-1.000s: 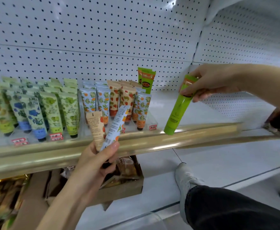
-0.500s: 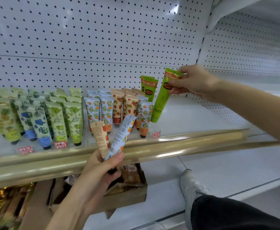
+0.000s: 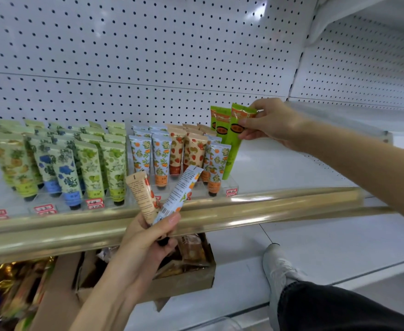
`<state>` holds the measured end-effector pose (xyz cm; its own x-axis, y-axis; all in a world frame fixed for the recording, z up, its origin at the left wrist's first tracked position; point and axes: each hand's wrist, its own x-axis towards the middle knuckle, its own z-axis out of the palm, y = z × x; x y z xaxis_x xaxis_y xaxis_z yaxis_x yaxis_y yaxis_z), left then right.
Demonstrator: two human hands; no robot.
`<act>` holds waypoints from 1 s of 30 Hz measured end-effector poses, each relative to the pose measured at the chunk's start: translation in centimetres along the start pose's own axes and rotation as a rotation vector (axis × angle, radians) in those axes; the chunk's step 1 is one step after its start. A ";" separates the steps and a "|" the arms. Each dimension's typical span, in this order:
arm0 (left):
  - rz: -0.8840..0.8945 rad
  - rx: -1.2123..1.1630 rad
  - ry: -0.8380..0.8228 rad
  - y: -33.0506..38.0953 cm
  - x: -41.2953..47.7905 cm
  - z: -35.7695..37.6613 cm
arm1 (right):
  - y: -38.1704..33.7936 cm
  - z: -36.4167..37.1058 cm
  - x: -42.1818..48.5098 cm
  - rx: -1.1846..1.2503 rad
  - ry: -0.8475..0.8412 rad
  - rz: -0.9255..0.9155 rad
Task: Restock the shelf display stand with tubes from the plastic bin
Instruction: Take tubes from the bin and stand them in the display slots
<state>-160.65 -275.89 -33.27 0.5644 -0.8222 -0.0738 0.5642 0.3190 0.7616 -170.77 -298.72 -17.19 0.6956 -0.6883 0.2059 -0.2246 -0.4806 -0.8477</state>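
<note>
With the display stand (image 3: 229,186) largely filled, fingers (image 3: 247,135) of the right hand (image 3: 272,123) pinch the crimped top of a green tube (image 3: 232,149) hanging below them, not yet released, while the left hand (image 3: 146,240), fingers curled, grips two more tubes (image 3: 182,189) awaiting placement.

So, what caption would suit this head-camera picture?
Right hand pinches a green tube at the display stand's end; left hand grips two more tubes.
</note>
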 end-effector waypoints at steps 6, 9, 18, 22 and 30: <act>0.005 -0.024 0.021 0.1 0.0 -0.2 | 0.5 0.7 0.4 -0.026 0.041 0.030; -0.029 -0.009 0.013 0.2 -0.2 -0.2 | 0.6 0.8 0.7 -0.043 0.066 0.031; -0.062 0.011 0.009 0.4 -0.5 -0.1 | 0.4 1.1 0.9 -0.134 0.099 0.003; -0.064 0.050 -0.043 0.4 -0.9 0.1 | 0.3 1.0 0.8 -0.147 0.101 0.005; -0.065 0.092 -0.027 0.8 -2.0 0.6 | -1.6 0.0 -1.9 -0.236 0.236 -0.164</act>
<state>-161.66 -274.30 -32.10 0.5113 -0.8525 -0.1087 0.5409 0.2210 0.8115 -171.73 -296.67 -16.21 0.5649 -0.6847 0.4605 -0.2934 -0.6883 -0.6635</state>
